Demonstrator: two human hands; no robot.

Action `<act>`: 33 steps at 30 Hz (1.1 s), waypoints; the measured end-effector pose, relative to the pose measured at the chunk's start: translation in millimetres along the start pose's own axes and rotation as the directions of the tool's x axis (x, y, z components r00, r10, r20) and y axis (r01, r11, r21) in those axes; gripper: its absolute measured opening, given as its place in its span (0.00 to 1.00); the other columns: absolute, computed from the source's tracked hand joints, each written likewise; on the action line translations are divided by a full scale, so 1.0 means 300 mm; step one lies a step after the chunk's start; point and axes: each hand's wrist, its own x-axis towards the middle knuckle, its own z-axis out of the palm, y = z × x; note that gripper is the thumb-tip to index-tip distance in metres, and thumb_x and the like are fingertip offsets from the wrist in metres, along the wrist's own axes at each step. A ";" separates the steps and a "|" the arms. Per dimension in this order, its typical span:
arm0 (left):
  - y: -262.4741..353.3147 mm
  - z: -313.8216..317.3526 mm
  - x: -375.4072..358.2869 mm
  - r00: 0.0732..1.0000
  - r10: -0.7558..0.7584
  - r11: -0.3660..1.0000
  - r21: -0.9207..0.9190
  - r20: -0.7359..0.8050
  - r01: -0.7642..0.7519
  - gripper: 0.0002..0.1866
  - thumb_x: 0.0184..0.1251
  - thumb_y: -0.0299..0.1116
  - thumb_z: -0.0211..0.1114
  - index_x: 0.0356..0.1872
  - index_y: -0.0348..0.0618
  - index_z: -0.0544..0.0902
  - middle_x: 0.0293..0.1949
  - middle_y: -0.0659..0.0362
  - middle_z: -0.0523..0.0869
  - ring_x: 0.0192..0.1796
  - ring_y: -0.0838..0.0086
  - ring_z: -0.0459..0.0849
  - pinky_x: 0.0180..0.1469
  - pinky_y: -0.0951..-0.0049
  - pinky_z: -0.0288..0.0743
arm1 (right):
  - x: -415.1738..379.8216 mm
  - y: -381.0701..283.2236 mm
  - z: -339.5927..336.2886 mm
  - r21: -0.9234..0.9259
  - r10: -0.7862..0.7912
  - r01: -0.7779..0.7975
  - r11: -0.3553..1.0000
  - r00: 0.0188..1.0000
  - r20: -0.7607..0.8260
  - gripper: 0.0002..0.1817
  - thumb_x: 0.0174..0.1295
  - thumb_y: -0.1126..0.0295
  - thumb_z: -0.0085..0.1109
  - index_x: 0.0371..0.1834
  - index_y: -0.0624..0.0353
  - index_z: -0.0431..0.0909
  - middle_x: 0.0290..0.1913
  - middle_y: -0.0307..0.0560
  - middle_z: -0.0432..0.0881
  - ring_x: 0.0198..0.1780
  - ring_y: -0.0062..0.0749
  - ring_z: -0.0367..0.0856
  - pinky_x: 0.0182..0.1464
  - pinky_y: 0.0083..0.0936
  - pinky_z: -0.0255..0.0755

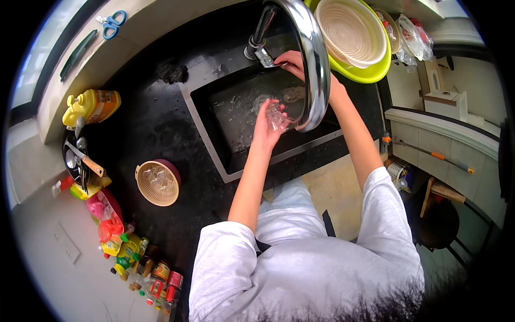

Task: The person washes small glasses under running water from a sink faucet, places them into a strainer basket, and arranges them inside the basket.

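Over the dark sink (217,155), my left hand (269,124) holds a clear glass (277,118), its fingers curled round it beneath the curved chrome faucet (316,64). My right hand (292,63) reaches to the faucet's lever (264,57), fingertips at its metal end; whether they grip it is partly hidden. Water splashes on the sink floor near my left hand. A brownish object (293,94), perhaps a cloth, lies in the sink between the hands. To the left on the counter stands a small beige basket (157,184) with clear glasses (160,177) inside.
A green basin (370,75) with a white colander (351,32) stands at the back right. Along the left are a yellow jug (102,106), utensils (83,155) and several bottles (161,271). A black scrubber (171,72) lies behind the sink; blue scissors (111,24) rest on the ledge.
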 end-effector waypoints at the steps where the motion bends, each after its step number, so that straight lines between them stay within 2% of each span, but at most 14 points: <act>1: 0.008 0.007 -0.013 1.000 0.001 1.000 0.028 -0.023 -0.001 0.15 0.73 0.50 0.63 0.46 0.51 0.81 0.40 0.58 0.84 0.35 0.69 0.83 0.40 0.64 0.83 | -0.001 0.003 -0.006 -0.015 0.034 -0.034 0.999 0.999 0.038 0.12 0.66 0.73 0.59 0.51 0.63 0.79 0.46 0.56 0.83 0.48 0.55 0.82 0.50 0.38 0.77; 3: 0.022 0.019 -0.039 0.997 0.026 0.996 0.081 -0.072 -0.020 0.15 0.73 0.50 0.63 0.47 0.50 0.80 0.40 0.58 0.83 0.35 0.68 0.84 0.41 0.63 0.84 | 0.007 0.014 -0.016 -0.037 0.062 -0.060 0.998 0.995 0.075 0.11 0.67 0.73 0.59 0.51 0.63 0.79 0.46 0.57 0.83 0.48 0.56 0.82 0.50 0.39 0.77; 5: 0.027 0.017 -0.047 0.998 0.024 0.999 0.041 -0.058 -0.021 0.15 0.73 0.48 0.63 0.48 0.50 0.80 0.40 0.58 0.83 0.36 0.68 0.84 0.41 0.62 0.85 | 0.005 0.019 -0.011 -0.101 -0.001 0.013 0.995 0.993 0.115 0.11 0.69 0.74 0.60 0.53 0.62 0.80 0.47 0.48 0.85 0.49 0.36 0.85 0.53 0.29 0.78; 6: 0.033 0.018 -0.049 0.999 0.020 1.000 0.003 -0.044 -0.020 0.14 0.74 0.46 0.64 0.49 0.49 0.80 0.41 0.58 0.83 0.36 0.67 0.84 0.42 0.61 0.85 | 0.009 0.014 -0.012 -0.101 -0.009 0.020 0.995 0.993 0.115 0.11 0.69 0.74 0.60 0.53 0.62 0.80 0.47 0.48 0.85 0.49 0.36 0.85 0.53 0.29 0.78; 8: 0.036 0.011 -0.065 0.997 0.070 0.996 0.059 -0.032 -0.068 0.14 0.74 0.44 0.64 0.51 0.49 0.79 0.42 0.58 0.82 0.37 0.67 0.85 0.42 0.62 0.85 | -0.004 0.001 -0.005 -0.046 -0.012 0.014 0.999 0.999 0.046 0.12 0.67 0.72 0.58 0.51 0.63 0.77 0.45 0.58 0.81 0.47 0.56 0.81 0.49 0.39 0.76; 10: 0.046 0.009 -0.085 0.992 0.122 0.986 0.116 -0.017 -0.119 0.13 0.74 0.42 0.65 0.52 0.49 0.79 0.42 0.58 0.82 0.37 0.66 0.85 0.42 0.62 0.86 | -0.042 -0.056 0.030 0.073 0.054 -0.039 0.997 0.976 -0.213 0.12 0.66 0.76 0.60 0.52 0.64 0.78 0.44 0.50 0.82 0.43 0.44 0.84 0.49 0.31 0.78; 12: 0.062 0.000 -0.114 0.978 0.209 0.929 0.314 -0.015 -0.194 0.13 0.73 0.39 0.65 0.54 0.49 0.79 0.43 0.59 0.81 0.37 0.66 0.85 0.42 0.63 0.86 | -0.122 -0.063 0.140 0.280 0.350 -0.240 0.930 0.813 -0.466 0.14 0.66 0.76 0.62 0.55 0.64 0.78 0.44 0.45 0.82 0.43 0.31 0.84 0.48 0.25 0.78; 14: 0.079 -0.006 -0.150 0.973 0.231 0.932 0.292 -0.016 -0.216 0.13 0.73 0.39 0.65 0.54 0.49 0.79 0.42 0.59 0.81 0.37 0.67 0.85 0.41 0.65 0.85 | -0.240 -0.129 0.282 0.531 0.554 -0.325 0.783 0.752 -0.357 0.17 0.66 0.73 0.65 0.56 0.63 0.78 0.47 0.45 0.82 0.43 0.26 0.83 0.46 0.23 0.78; 16: 0.094 -0.015 -0.164 0.967 0.253 0.933 0.267 -0.016 -0.240 0.13 0.73 0.38 0.65 0.54 0.48 0.79 0.41 0.59 0.81 0.36 0.68 0.85 0.40 0.67 0.85 | -0.319 -0.220 0.398 0.596 0.521 -0.412 0.689 0.853 -0.012 0.20 0.64 0.70 0.68 0.58 0.64 0.78 0.49 0.45 0.82 0.44 0.28 0.84 0.43 0.22 0.79; 18: 0.101 -0.042 -0.183 0.929 0.368 0.849 0.425 -0.047 -0.315 0.13 0.74 0.39 0.64 0.54 0.47 0.79 0.40 0.57 0.82 0.38 0.69 0.84 0.43 0.66 0.84 | -0.334 -0.326 0.440 0.397 0.395 -0.344 0.851 0.917 -0.052 0.23 0.63 0.67 0.69 0.60 0.62 0.78 0.49 0.45 0.82 0.44 0.32 0.84 0.43 0.25 0.80; 26: 0.123 -0.069 -0.227 0.885 0.408 0.895 0.293 -0.226 -0.337 0.14 0.75 0.46 0.61 0.49 0.49 0.79 0.39 0.59 0.80 0.40 0.70 0.81 0.42 0.66 0.77 | -0.324 -0.400 0.516 0.264 0.368 -0.311 0.913 0.908 -0.202 0.13 0.74 0.71 0.54 0.58 0.59 0.78 0.47 0.46 0.82 0.42 0.32 0.85 0.44 0.28 0.79; 29: 0.155 -0.056 -0.259 0.897 0.354 0.926 0.230 -0.263 -0.298 0.14 0.73 0.46 0.63 0.45 0.48 0.78 0.38 0.59 0.79 0.37 0.71 0.80 0.35 0.68 0.74 | -0.316 -0.370 0.561 0.582 0.531 -0.303 0.755 0.802 -0.273 0.12 0.80 0.67 0.46 0.54 0.60 0.77 0.47 0.42 0.82 0.44 0.24 0.82 0.48 0.23 0.76; 32: 0.234 -0.114 -0.285 0.917 0.302 0.948 0.180 -0.262 -0.261 0.08 0.71 0.40 0.62 0.39 0.49 0.78 0.34 0.59 0.79 0.31 0.71 0.79 0.27 0.70 0.69 | -0.299 -0.339 0.537 0.947 0.666 -0.165 0.277 0.743 -0.065 0.13 0.82 0.63 0.42 0.57 0.57 0.74 0.44 0.40 0.79 0.44 0.23 0.81 0.48 0.22 0.78; 33: 0.268 -0.124 -0.320 0.895 0.381 0.910 0.266 -0.232 -0.319 0.09 0.70 0.41 0.63 0.39 0.48 0.78 0.34 0.60 0.79 0.31 0.72 0.79 0.27 0.70 0.69 | -0.300 -0.342 0.513 0.948 0.664 -0.192 0.252 0.747 -0.025 0.14 0.82 0.61 0.43 0.58 0.55 0.74 0.44 0.41 0.78 0.45 0.24 0.81 0.48 0.24 0.78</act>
